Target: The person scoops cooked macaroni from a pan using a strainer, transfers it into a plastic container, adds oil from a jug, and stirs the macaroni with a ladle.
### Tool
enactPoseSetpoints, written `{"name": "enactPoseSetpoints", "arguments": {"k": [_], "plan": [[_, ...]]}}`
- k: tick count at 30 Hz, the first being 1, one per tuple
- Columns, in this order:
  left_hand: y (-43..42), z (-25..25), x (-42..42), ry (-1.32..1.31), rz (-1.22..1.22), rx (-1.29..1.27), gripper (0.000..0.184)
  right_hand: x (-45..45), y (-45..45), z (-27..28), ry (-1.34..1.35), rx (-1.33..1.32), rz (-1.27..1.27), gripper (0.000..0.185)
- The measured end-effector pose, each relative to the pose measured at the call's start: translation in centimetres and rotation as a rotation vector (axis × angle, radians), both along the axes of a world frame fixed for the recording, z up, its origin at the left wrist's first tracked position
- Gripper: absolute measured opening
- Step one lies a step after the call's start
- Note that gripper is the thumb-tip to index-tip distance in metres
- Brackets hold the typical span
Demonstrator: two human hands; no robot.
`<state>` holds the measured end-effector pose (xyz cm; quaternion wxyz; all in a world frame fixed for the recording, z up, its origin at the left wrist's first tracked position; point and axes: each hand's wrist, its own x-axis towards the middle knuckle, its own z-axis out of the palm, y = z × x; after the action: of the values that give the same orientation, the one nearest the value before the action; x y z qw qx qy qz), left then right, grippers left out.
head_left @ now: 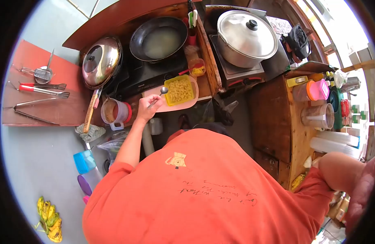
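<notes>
My left hand [150,106] is closed around the handle of a metal spoon [164,90]. The spoon's bowl sits at the left edge of a yellow container [167,99], which holds small pale-yellow pieces of food [180,90]. Under the container lies a pink cutting board [171,108]. Far out at the right edge of the view, my right hand [361,191] is raised near the side shelf; the lens edge cuts it off and its fingers do not show clearly.
A wok [159,38] with cloudy liquid rests on the stove. Right of it stands a large lidded pot [248,38]. A lidded pan [101,63], a measuring jug [115,112] and tongs [37,105] are leftward. Jars [317,116] fill the right shelf; bananas [49,219] lie lower left.
</notes>
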<state>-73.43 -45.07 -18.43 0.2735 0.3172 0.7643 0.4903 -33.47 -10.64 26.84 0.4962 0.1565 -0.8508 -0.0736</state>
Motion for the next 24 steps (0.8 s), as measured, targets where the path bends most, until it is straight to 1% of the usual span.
{"name": "enactPoseSetpoints", "arguments": {"k": [1,2,4,5,6,8,10,13,16,18,20,21,22,24], "plan": [[1.4,0.4,0.7,0.170,0.033,0.052,0.028,-0.3,-0.3,0.3,0.000,0.033,0.009,0.009],[2.3,0.1,0.8,0.171,0.031,0.051,0.028,-0.6,-0.6,0.4,-0.004,0.059,0.013,0.009],[3.5,-1.5,0.6,0.191,0.140,-0.044,0.024,-0.9,-0.7,0.5,-0.003,0.088,0.012,0.008],[3.9,-2.2,0.5,0.251,0.137,-0.045,0.020,-1.0,-0.8,0.5,-0.006,0.101,0.007,0.008],[4.1,-2.9,0.2,0.255,0.139,-0.040,0.020,-0.9,-0.6,0.7,-0.004,0.113,-0.001,0.008],[4.3,-4.3,-0.3,0.358,0.154,-0.119,0.022,-0.6,-0.6,1.0,-0.008,0.124,-0.021,0.008],[4.5,-3.5,-0.5,0.375,0.151,-0.086,0.022,-0.3,-0.6,1.5,-0.006,0.135,-0.042,0.007],[4.7,-2.8,-0.7,0.529,0.219,0.020,0.020,0.5,-0.5,2.4,0.013,0.152,-0.074,0.007],[4.5,-3.2,-1.3,0.522,0.269,0.028,0.017,1.3,-0.3,2.9,0.035,0.143,-0.107,0.006],[4.7,-4.3,-1.6,0.565,0.296,0.071,0.020,2.1,-0.1,3.2,0.065,0.142,-0.135,0.006],[4.4,-5.8,-1.6,0.385,0.335,-0.042,0.025,2.8,0.2,3.5,0.083,0.134,-0.164,0.006],[4.3,-6.4,-1.8,0.441,0.326,-0.054,0.026,3.1,0.4,3.4,0.103,0.133,-0.181,0.006],[4.4,-7.7,-1.7,0.337,0.396,0.034,0.033,3.6,0.5,3.5,0.123,0.130,-0.205,0.006],[4.5,-7.3,-1.5,0.314,0.417,-0.037,0.036,4.5,0.8,3.4,0.159,0.122,-0.259,0.005]]}}
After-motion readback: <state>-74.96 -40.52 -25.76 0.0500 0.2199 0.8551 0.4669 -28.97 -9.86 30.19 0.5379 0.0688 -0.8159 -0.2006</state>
